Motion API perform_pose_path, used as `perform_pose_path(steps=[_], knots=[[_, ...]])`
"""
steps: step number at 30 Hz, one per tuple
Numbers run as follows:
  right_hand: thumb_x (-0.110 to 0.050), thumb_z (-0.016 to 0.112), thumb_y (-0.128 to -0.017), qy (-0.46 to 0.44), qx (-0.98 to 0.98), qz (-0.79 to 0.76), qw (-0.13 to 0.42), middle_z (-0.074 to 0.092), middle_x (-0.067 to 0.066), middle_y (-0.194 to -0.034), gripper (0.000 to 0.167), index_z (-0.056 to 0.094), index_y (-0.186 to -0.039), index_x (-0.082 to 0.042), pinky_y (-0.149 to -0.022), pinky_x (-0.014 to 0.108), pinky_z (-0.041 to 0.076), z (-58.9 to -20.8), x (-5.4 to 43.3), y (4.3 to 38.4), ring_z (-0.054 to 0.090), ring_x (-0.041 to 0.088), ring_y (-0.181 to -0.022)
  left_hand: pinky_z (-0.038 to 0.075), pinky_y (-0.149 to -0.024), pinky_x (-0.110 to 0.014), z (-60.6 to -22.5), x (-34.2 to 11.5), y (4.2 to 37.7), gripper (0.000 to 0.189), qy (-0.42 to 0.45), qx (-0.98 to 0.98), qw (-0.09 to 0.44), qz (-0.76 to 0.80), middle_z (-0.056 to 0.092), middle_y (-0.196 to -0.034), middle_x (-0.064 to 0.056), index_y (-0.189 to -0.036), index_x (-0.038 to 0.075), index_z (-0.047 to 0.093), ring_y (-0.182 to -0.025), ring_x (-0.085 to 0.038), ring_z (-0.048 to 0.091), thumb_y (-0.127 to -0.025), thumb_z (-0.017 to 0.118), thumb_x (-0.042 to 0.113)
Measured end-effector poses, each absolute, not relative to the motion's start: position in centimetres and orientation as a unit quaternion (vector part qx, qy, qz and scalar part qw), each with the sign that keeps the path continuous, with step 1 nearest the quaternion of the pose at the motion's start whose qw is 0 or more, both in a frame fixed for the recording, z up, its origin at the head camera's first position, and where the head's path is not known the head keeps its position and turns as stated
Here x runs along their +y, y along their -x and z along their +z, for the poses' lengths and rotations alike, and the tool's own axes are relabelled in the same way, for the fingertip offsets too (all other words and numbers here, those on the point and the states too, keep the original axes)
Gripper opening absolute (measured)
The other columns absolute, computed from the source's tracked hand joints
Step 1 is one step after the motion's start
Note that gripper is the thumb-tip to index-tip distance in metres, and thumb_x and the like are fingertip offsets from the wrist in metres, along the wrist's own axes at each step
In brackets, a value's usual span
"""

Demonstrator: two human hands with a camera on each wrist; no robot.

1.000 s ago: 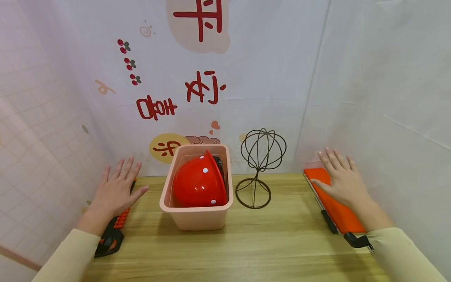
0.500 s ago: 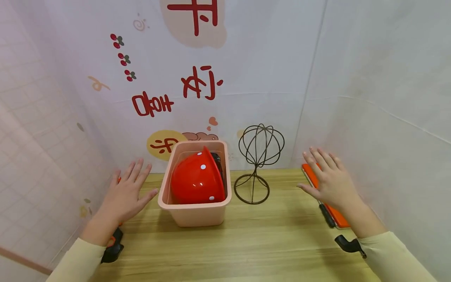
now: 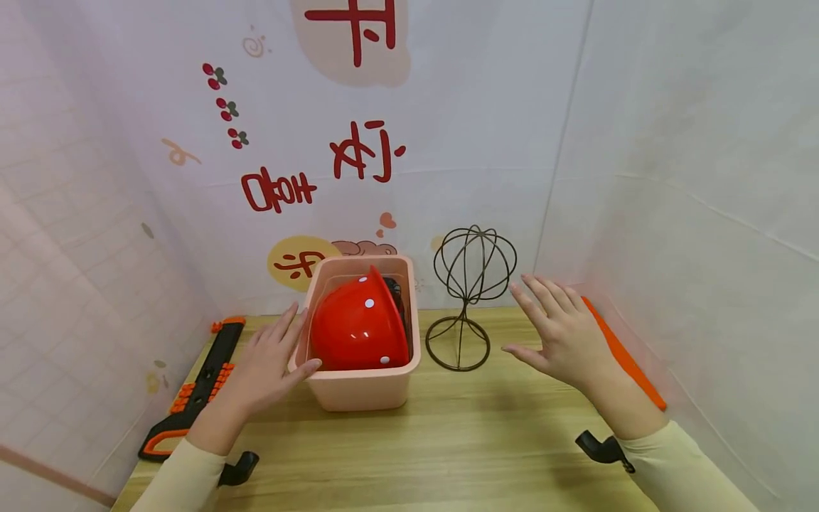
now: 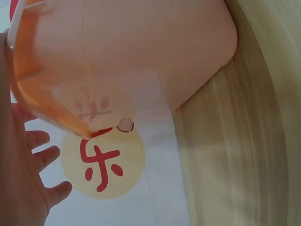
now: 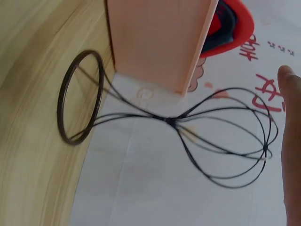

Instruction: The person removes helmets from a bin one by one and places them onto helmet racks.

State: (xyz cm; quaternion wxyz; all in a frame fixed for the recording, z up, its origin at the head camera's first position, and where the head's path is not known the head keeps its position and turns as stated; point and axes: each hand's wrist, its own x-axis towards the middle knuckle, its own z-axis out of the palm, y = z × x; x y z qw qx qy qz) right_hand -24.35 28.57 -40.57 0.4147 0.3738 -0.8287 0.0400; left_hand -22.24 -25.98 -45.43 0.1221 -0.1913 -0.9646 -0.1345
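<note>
We list one left hand [image 3: 265, 366], fingers spread, holding nothing, at the left rim of a pink bin [image 3: 358, 392]; contact we cannot tell. One right hand [image 3: 566, 341], fingers extended, empty, near an upright wire stand [image 5: 170, 120]. We count one white-dotted red helmet [image 3: 352, 331], sideways inside the bin.

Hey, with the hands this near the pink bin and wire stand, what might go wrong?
The right hand is near the thin wire stand and might knock it over.
The left hand is close beside the pink bin, so a bump might shift it.
The red helmet sticks up out of the bin and might snag if lifted.
</note>
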Motion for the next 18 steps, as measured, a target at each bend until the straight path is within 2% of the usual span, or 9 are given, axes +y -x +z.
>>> perform_pose_path(steps=[5,11,18], knots=[[-0.076,0.053,-0.103,-0.385,-0.83,0.042,0.4,0.054,0.024,-0.16,0.093,0.053,-0.164,-0.005,-0.107,0.066,0.049,-41.1,26.2,24.8,0.057,0.049,-0.136,0.03,-0.125,-0.075,-46.0,-25.4,22.2,0.103,0.18,-0.965,0.115,-0.153,0.023,-0.182,-0.02,-0.175,0.001,0.026,-0.159,-0.05,0.034,-0.104,0.063,0.066],[-0.075,0.06,-0.099,-0.401,-0.836,0.049,0.371,0.053,0.024,-0.162,0.098,0.047,-0.168,-0.008,-0.111,0.065,0.048,-41.2,23.6,25.2,0.056,0.048,-0.139,0.046,-0.114,-0.072,-46.0,-25.0,22.0,0.108,0.168,-0.963,0.099,-0.188,0.028,-0.179,-0.023,-0.172,-0.005,0.027,-0.159,-0.05,0.037,-0.102,0.065,0.068],[-0.079,0.05,-0.104,-0.42,-0.825,0.078,0.37,0.055,0.023,-0.159,0.096,0.05,-0.166,-0.006,-0.109,0.064,0.051,-41.2,20.9,25.4,0.057,0.046,-0.138,0.049,-0.11,-0.072,-46.0,-24.8,22.0,0.112,0.152,-0.963,0.077,-0.207,0.024,-0.181,-0.022,-0.174,-0.003,0.024,-0.161,-0.05,0.034,-0.101,0.065,0.072]])
